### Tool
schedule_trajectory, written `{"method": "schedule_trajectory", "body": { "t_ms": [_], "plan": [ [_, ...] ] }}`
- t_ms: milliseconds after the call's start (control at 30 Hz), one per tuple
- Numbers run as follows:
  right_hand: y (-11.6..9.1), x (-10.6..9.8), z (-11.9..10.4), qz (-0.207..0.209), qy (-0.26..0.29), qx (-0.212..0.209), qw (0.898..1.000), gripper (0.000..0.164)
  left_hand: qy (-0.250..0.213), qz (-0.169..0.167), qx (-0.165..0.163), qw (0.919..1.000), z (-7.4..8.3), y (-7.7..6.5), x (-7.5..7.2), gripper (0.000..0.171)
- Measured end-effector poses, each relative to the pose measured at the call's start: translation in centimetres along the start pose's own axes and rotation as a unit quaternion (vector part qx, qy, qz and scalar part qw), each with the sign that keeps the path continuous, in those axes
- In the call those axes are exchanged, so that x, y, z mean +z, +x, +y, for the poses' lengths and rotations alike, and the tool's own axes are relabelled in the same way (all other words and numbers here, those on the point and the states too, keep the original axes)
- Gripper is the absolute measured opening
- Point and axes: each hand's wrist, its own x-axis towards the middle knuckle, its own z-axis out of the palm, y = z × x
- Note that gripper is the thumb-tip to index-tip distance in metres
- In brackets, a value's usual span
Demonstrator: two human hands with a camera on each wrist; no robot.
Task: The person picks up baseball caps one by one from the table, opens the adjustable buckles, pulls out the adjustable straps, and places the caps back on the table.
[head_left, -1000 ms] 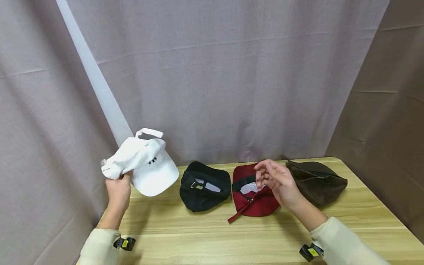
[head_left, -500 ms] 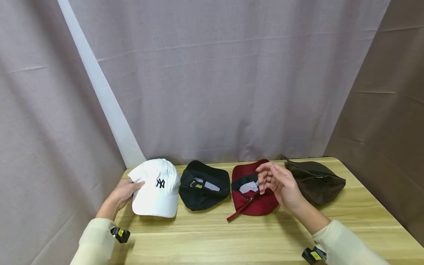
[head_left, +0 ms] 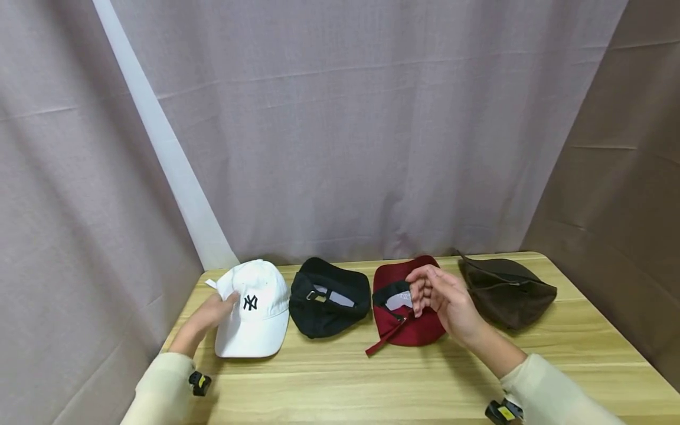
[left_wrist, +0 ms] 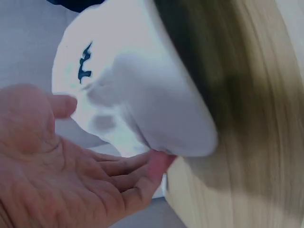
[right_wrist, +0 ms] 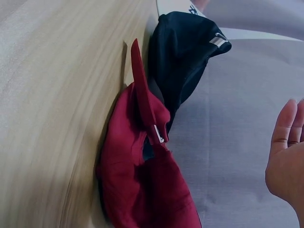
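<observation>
A white baseball cap (head_left: 257, 307) with a dark NY emblem sits on the table's left side, brim facing me. At its left edge is my left hand (head_left: 212, 310), slightly blurred. In the left wrist view the thumb stands apart from the cap (left_wrist: 142, 80), while the loosely extended fingers (left_wrist: 137, 183) reach along its side and seem to touch the brim edge. My right hand (head_left: 446, 301) hovers over the dark red cap (head_left: 411, 327) with fingers loosely bent, holding nothing. In the right wrist view this hand (right_wrist: 289, 156) is apart from the red cap (right_wrist: 147, 190).
A black cap (head_left: 329, 307) lies between the white and red caps, its strap opening facing me. To the right sits a dark brown hat (head_left: 510, 295). The wooden table (head_left: 340, 389) ends at a grey curtain (head_left: 340, 130) behind the row.
The white cap, raised and tilted in my left hand a second ago, came down beside the black cap and now stands brim forward. The left thumb has come off it. My right hand barely moved.
</observation>
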Motion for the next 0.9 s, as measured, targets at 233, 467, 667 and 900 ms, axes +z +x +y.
{"method": "schedule_trajectory", "body": {
  "t_ms": [233, 467, 667, 900],
  "plan": [
    [-0.1, 0.1, 0.3, -0.001, -0.013, 0.006, 1.0, 0.044, 0.073, -0.026, 0.01, 0.9969, 0.8, -0.7, 0.7, 0.087],
    [-0.1, 0.2, 0.7, -0.001, -0.03, 0.027, 0.999, 0.04, 0.149, -0.007, 0.008, 0.9888, 1.1, -0.9, 1.9, 0.073],
    [-0.6, 0.3, 1.1, 0.002, -0.045, 0.027, 0.999, 0.04, 0.173, 0.0, -0.001, 0.985, 1.3, -0.3, 2.3, 0.064],
    [-1.1, 1.1, 1.6, 0.016, -0.086, 0.046, 0.995, 0.033, 0.161, 0.012, -0.017, 0.9868, 0.8, 0.4, 1.9, 0.063]
  ]
}}
